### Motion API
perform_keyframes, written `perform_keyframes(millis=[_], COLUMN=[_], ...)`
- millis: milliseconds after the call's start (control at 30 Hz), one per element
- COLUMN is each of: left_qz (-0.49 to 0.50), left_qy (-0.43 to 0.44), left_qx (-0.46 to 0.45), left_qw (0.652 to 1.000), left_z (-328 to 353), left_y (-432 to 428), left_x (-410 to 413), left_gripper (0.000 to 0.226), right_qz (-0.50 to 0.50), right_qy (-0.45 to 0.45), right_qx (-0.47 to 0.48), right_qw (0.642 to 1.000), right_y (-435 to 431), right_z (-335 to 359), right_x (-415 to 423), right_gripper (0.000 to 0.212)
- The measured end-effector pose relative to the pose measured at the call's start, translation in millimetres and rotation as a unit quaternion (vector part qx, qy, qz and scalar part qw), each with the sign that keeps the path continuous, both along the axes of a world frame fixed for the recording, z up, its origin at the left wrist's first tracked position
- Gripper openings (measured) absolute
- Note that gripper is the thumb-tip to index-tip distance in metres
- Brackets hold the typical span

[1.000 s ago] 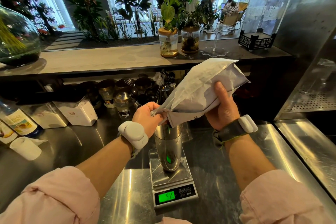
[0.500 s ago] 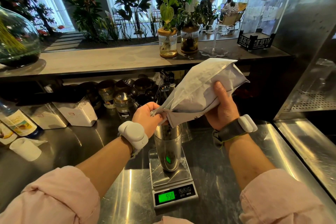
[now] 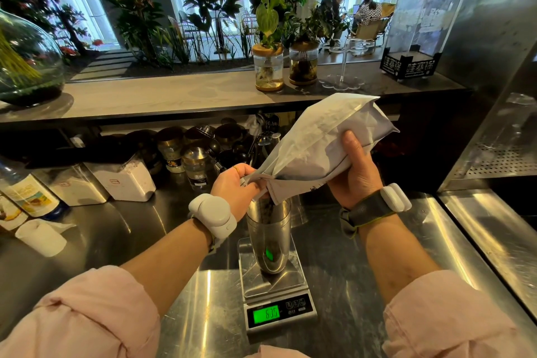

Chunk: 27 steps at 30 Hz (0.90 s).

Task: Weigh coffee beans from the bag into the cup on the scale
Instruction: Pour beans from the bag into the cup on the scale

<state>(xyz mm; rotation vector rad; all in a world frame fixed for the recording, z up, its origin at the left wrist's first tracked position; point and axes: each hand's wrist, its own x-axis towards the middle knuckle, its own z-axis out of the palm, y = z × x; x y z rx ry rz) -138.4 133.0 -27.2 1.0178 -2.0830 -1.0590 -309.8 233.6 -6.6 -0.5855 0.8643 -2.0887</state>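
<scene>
A: What holds what, left to right?
B: Left hand (image 3: pixel 236 183) pinches the bag (image 3: pixel 316 148) mouth over the steel cup (image 3: pixel 268 237); dark beans show inside; right hand (image 3: pixel 356 174) grips the tilted bag.
A: Any writing?
B: The scale (image 3: pixel 276 299) under the cup glows green; roughly 635.

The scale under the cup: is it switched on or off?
On. The scale has a lit green display showing digits, though they are too blurred to read surely.

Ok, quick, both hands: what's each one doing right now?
Left hand: closed, pinching the mouth of the bag over the cup.
Right hand: closed, gripping the bag's body, tilted to pour.
</scene>
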Motion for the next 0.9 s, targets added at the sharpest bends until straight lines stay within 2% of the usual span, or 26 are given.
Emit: perform_keyframes(millis=[167, 333, 633, 833, 900], left_qz=[0.007, 0.006, 0.017, 0.010, 0.007], left_qy=[-0.005, 0.012, -0.023, 0.010, 0.019], left_qx=[0.007, 0.017, -0.001, 0.008, 0.012], left_qw=[1.000, 1.000, 1.000, 1.000, 1.000], left_z=[-1.9, -0.7, -3.7, -2.0, -1.5], left_y=[-0.9, 0.7, -1.3, 1.3, 2.2], left_x=[0.2, -0.4, -0.9, -0.2, -0.1], left_gripper=[0.007, 0.015, 0.007, 0.006, 0.006], right_qz=[-0.001, 0.004, 0.000, 0.001, 0.005], right_qy=[-0.005, -0.009, -0.005, -0.009, -0.013], right_qx=[0.001, -0.004, -0.007, -0.008, -0.007], right_qw=[1.000, 1.000, 1.000, 1.000, 1.000], right_y=[-0.2, -0.3, -0.9, -2.1, -1.7], right_z=[-1.0, -2.1, -4.4, -5.9, -7.2], right_x=[0.3, 0.4, -1.4, -2.3, -2.5], right_gripper=[0.127, 0.127, 0.121, 0.121, 0.113])
